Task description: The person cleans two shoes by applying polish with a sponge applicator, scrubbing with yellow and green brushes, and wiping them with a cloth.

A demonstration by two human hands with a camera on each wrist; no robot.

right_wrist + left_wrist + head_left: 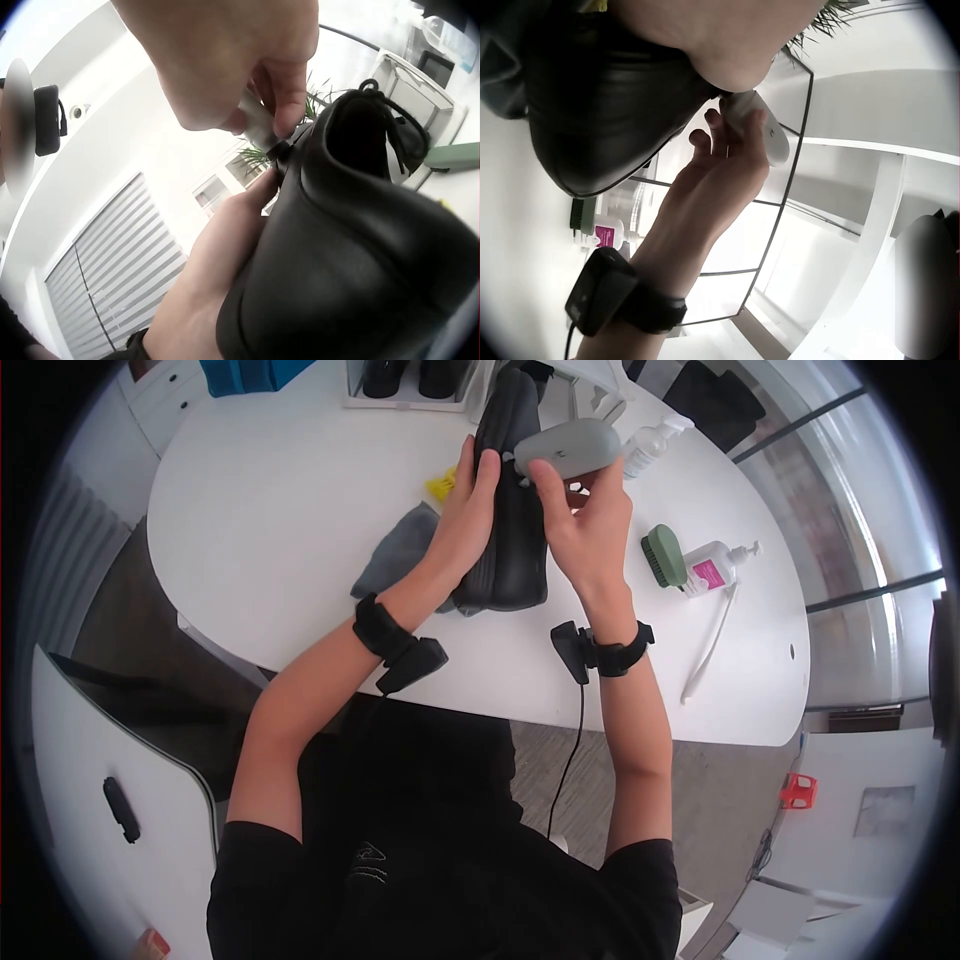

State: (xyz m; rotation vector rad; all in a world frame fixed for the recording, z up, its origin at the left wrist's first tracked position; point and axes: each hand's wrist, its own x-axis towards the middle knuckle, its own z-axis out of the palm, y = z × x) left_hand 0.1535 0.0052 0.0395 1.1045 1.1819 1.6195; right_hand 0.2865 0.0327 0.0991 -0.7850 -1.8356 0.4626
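A black leather lace-up shoe is held on its side over the table; its laces show in the right wrist view. My left hand grips the shoe along its left side, with the thumb on top. My right hand pinches a smooth grey oval hand tool between thumb and fingers. The tool's narrow dark end meets the shoe's edge, close to my left fingertips. What that end is made of, I cannot tell. A grey cloth lies partly under the shoe.
Right of my hands are a green brush, a white pump bottle with a pink label and a thin white stick. Behind stand a clear pump bottle and a white tray holding black shoes. Something yellow lies beside the cloth.
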